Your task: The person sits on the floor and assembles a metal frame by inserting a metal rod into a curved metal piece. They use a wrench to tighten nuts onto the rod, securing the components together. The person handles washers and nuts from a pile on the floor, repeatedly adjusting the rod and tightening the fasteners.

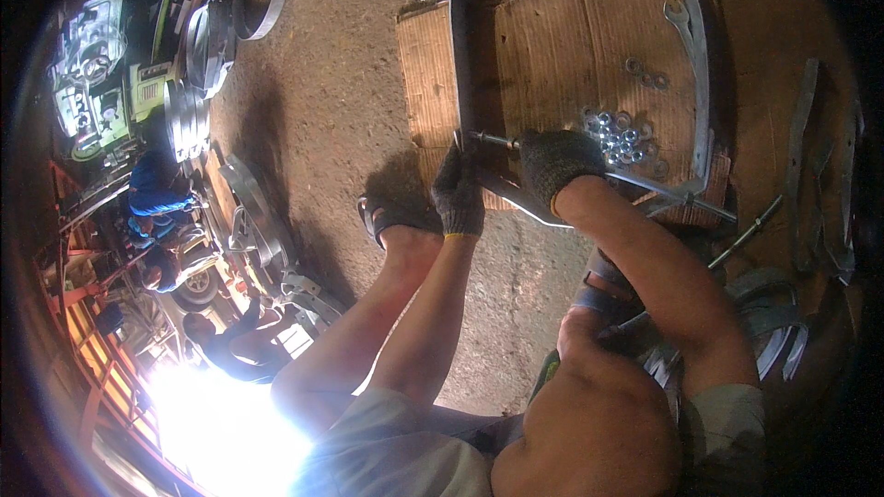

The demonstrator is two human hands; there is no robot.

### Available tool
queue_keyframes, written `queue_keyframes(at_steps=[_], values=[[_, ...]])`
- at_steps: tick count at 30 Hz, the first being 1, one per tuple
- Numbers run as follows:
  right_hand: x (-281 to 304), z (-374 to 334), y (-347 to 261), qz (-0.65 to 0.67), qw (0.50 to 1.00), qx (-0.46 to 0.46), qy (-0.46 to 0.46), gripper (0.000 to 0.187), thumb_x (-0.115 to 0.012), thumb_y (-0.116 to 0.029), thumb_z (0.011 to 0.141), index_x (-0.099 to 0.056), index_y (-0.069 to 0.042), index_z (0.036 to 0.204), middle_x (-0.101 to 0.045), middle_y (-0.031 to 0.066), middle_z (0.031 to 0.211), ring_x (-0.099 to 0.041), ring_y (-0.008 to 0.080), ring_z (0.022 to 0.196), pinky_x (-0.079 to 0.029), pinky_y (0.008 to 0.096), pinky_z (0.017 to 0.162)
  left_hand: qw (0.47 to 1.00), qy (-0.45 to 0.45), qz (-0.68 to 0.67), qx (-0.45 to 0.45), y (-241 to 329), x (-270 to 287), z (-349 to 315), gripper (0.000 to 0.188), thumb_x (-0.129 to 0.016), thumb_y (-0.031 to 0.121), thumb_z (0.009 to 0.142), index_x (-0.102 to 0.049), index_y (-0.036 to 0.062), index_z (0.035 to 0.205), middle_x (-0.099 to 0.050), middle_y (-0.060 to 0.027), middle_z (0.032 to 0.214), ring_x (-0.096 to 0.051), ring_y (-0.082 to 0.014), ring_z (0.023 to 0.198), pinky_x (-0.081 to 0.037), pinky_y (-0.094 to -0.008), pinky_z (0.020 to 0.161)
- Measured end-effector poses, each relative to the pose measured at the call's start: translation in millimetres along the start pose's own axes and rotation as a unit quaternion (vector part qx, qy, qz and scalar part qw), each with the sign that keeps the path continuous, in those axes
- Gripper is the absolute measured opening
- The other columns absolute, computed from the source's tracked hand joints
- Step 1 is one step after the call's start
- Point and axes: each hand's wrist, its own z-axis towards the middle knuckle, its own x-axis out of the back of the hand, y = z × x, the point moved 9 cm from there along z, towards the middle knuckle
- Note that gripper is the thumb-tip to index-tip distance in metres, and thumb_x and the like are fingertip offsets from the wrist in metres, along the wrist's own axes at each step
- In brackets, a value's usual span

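Observation:
A large grey metal strap (pixel 458 55), bent into a rounded loop, lies on the brown cardboard (pixel 428 74). A thin metal rod (pixel 497 140), apparently threaded, runs across the loop's near part, one end at its left side. My left hand (pixel 458 191), in a dark knit glove, is closed on the strap's left side beside that rod end. My gloved right hand (pixel 560 164) is closed round the rod inside the loop; its fingertips are partly hidden. Right of it lies a pile of shiny nuts (pixel 622 140) and washers (pixel 633 64). An open-ended wrench (pixel 680 20) rests near the loop's right side.
Another rod (pixel 750 228) and several bent metal strips (pixel 778 313) lie at right. More curved straps (pixel 244 198) stand to the left on the rough floor (pixel 322 92). Other people (pixel 230 336) are at work at far left. Bright glare fills the lower left.

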Motion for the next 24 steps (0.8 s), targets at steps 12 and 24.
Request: queue_keyframes(at_steps=[12, 24], values=[[23.8, 25.2, -10.1, -0.124, 0.987, 0.091, -0.036, 0.023, -0.065, -0.021, 0.091, -0.079, -0.008, 0.104, -0.076, 0.0181, 0.105, -0.074, 0.0345, 0.097, -0.060, 0.0470, 0.083, 0.981, -0.096, 0.163, -0.045, 28.5, -11.3, 17.1, 0.040, -0.066, 0.019, 0.101, -0.063, -0.0025, 0.134, -0.071, -0.0069, 0.120, -0.063, -0.0120, 0.105, -0.051, -0.0279, 0.092], [21.2, 48.7, -0.7, -0.131, 0.981, 0.138, 0.027, 0.022, -0.060, -0.017, 0.091, -0.077, -0.009, 0.102, -0.075, 0.0173, 0.106, -0.073, 0.0364, 0.098, -0.059, 0.0481, 0.084, 0.991, -0.080, 0.099, -0.026, 27.0, -14.5, 30.2, 0.029, -0.066, 0.014, 0.098, -0.067, 0.0006, 0.124, -0.069, -0.0051, 0.116, -0.062, -0.0131, 0.103, -0.051, -0.0297, 0.090]])
